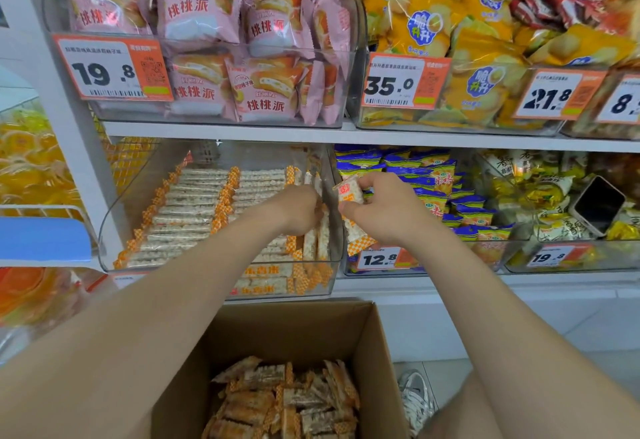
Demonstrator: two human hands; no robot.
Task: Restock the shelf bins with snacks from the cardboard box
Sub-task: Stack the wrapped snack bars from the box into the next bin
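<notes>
The right hand (384,211) pinches bars (350,192) at three o'clock of the bin (110,227), hold of the left hand (298,210) unclear; a loose pinch could drop them outside.

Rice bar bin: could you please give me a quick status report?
Left hand inside clear bin, grip hidden. Right hand holds rice bars beside bin's right wall. Cardboard box holds more. Nothing blocking.

The upper shelf (225,131) carries a clear bin of pink packets (131,110) at its left end, with a bin of yellow bags (353,92) just beside it. The lower shelf (433,281) carries a bin of orange-ended bars (138,189) and a bin of blue packets (349,267). Below, a cardboard box (311,327) stands on the floor (588,327).
</notes>
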